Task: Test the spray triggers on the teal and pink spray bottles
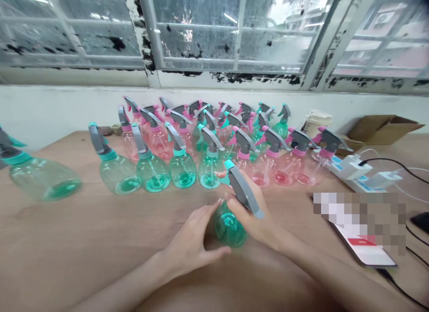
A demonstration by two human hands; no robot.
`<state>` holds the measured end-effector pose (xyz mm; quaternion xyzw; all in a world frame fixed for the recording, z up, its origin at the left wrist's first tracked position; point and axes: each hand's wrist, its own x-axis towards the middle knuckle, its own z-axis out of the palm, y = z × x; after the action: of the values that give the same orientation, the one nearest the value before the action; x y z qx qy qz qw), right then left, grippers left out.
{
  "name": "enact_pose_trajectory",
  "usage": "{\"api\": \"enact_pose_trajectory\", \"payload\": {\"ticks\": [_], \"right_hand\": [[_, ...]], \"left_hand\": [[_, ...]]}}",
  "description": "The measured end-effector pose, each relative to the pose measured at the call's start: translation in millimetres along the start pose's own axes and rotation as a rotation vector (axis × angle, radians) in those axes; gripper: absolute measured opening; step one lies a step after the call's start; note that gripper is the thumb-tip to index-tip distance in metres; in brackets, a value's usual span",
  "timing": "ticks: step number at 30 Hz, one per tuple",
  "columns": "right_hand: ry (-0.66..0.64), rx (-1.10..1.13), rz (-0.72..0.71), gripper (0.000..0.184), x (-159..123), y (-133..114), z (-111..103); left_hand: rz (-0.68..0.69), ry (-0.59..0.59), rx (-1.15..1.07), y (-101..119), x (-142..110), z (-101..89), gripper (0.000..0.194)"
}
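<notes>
A green spray bottle (pixel 230 229) with a grey and teal spray head is in front of me, tilted, its base toward me. My right hand (pixel 253 209) is wrapped around its neck, just under the spray head. To its left, my left hand (pixel 191 238) curves beside the body with thumb and fingers apart; whether the fingertips touch the plastic I cannot tell. Just beyond both hands stands a row of similar bottles, among them a green spray bottle (pixel 182 171) and a pink spray bottle (pixel 265 169).
More spray bottles crowd behind that row against the wall, and one green bottle (pixel 43 178) stands far left. On the right lie a phone (pixel 378 257), a power strip (pixel 360 182) with chargers and cables, an open cardboard box (pixel 385 131) and paper cups (pixel 317 122).
</notes>
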<state>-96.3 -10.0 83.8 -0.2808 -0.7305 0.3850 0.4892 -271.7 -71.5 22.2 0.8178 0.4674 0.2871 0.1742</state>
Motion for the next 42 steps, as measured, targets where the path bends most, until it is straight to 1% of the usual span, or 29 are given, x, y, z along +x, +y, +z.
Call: {"api": "enact_pose_trajectory", "payload": {"ticks": [4, 8, 10, 16, 19, 25, 27, 30, 36, 39, 42], "right_hand": [[-0.033, 0.014, -0.02, 0.037, 4, 5, 0], [-0.003, 0.04, -0.135, 0.033, 4, 12, 1], [0.01, 0.038, -0.153, 0.03, 4, 13, 2], [0.011, -0.008, -0.145, 0.024, 3, 9, 0], [-0.007, -0.005, -0.113, 0.022, 3, 5, -1], [0.001, 0.018, -0.087, 0.024, 4, 5, -1], [-0.024, 0.025, -0.077, 0.025, 5, 6, -1], [-0.04, 0.036, -0.102, 0.027, 7, 7, -2], [-0.087, 0.003, -0.082, 0.018, 10, 2, -5], [-0.09, 0.013, -0.097, 0.018, 11, 0, -5], [-0.083, 0.029, -0.11, 0.017, 13, -1, -8]], "left_hand": [[0.017, -0.028, 0.079, -5, -1, -4.3, 0.083], [0.049, -0.05, 0.179, -10, -4, -4.4, 0.092], [0.039, -0.048, 0.206, -9, -5, -2.1, 0.096], [-0.045, -0.063, 0.218, -5, -6, 2.0, 0.093], [-0.029, -0.07, 0.226, -6, -7, 1.8, 0.091], [0.023, -0.079, 0.245, -8, -7, 1.0, 0.077], [0.032, -0.076, 0.251, -8, -7, 0.3, 0.077], [0.029, -0.085, 0.264, -7, -7, -1.1, 0.076], [0.007, -0.111, 0.241, -3, -5, -5.2, 0.076], [-0.009, -0.139, 0.23, 0, -2, -7.0, 0.075], [-0.008, -0.137, 0.223, 0, -2, -6.8, 0.074]]}}
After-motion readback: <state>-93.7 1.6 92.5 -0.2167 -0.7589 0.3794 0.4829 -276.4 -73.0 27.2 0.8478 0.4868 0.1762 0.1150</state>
